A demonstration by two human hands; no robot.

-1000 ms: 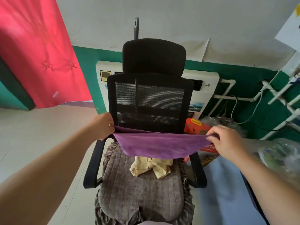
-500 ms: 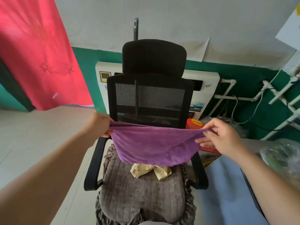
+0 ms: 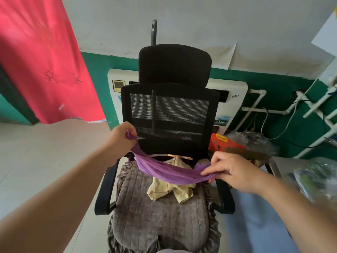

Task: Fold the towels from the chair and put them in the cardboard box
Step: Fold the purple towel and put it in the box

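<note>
While you fold over the chair [image 3: 169, 110], your left hand [image 3: 121, 136] pinches one end of the purple towel [image 3: 169, 173] high beside the mesh backrest, and your right hand [image 3: 235, 170] grips the other end lower, near the right armrest [image 3: 225, 196]. Between the two hands the cloth hangs as a slack, narrow band, clear of the seat cushion [image 3: 160, 216]. Holding it in the air this way likely lets its own weight draw the layers together, so that the fold settles without a flat surface. A crumpled yellow towel [image 3: 169, 190] lies on the cushion directly under the band, not yet taken up. A brown edge behind your right hand, by an orange package [image 3: 222, 143], may belong to the cardboard box; it cannot be told for certain. Compared with half a second ago, the towel no longer spreads as a broad sheet between level hands: it has collapsed into a sagging strip. Your left hand has risen slightly, your right hand has dropped and turned palm down, and more of the yellow towel now shows.
</note>
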